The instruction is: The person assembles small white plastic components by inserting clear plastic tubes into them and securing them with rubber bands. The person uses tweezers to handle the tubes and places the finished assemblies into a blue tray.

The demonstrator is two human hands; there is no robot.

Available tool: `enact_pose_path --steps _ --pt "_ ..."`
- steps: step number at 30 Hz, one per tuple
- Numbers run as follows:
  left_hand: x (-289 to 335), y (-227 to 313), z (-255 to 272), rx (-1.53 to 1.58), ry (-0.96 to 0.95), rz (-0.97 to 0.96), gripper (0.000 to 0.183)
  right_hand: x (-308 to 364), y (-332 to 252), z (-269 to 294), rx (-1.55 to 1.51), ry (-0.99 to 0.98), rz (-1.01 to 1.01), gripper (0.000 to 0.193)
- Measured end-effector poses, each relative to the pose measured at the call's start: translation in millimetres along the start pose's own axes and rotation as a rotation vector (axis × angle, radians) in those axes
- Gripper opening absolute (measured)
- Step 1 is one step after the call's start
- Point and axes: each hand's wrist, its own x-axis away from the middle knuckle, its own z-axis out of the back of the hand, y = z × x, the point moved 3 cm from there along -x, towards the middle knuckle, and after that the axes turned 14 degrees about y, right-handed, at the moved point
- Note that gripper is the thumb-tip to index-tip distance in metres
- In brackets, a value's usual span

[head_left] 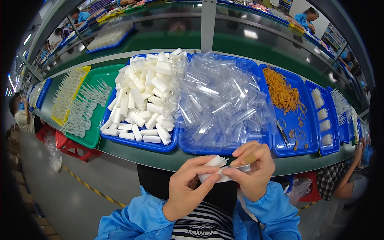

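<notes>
Close to my body, just off the table's front edge, my two hands meet. My left hand (192, 182) is closed around a small bundle of white plastic pieces (216, 161) with thin tips, and around a white block-like piece (210, 176) below it. The fingers of my right hand (254, 174) pinch a clear plastic sleeve (243, 168), whose inner end meets the white piece. A tan cover (249, 158) sits on one right fingertip. How far the white piece reaches into the sleeve is hidden by my fingers.
Ahead stand blue trays of white blocks (136, 96), clear sleeves (220, 100) and orange rubber bands (282, 90) with a dark-tipped hand tool (284, 136). Leftward are a green tray (106, 74) and a yellow tray (86, 72) of white parts. A metal post (207, 26) rises behind. Co-workers sit around.
</notes>
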Motion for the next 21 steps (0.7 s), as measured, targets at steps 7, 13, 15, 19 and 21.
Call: enact_pose_path --steps 7,13,15,19,21 --pt "-0.4 13.6 -4.1 -0.214 -0.088 -0.195 0.034 -4.8 -5.3 -1.1 -0.014 -0.187 -0.264 0.037" --pt "-8.1 20.5 1.7 -0.206 -0.134 -0.233 0.035 -20.2 -15.9 13.7 0.092 -0.317 -0.205 0.027" --pt "-10.8 20.5 3.3 -0.153 -0.220 -0.283 0.039 -19.3 -17.3 21.8 0.016 -0.259 -0.275 0.026" --pt "0.1 6.9 13.3 0.196 -0.098 0.038 0.038 -9.6 -11.8 27.1 -0.102 -0.203 -0.275 0.031" --pt "1.3 4.2 15.2 0.193 -0.112 -0.024 0.036 -6.0 -11.9 24.3 -0.084 -0.236 -0.213 0.033"
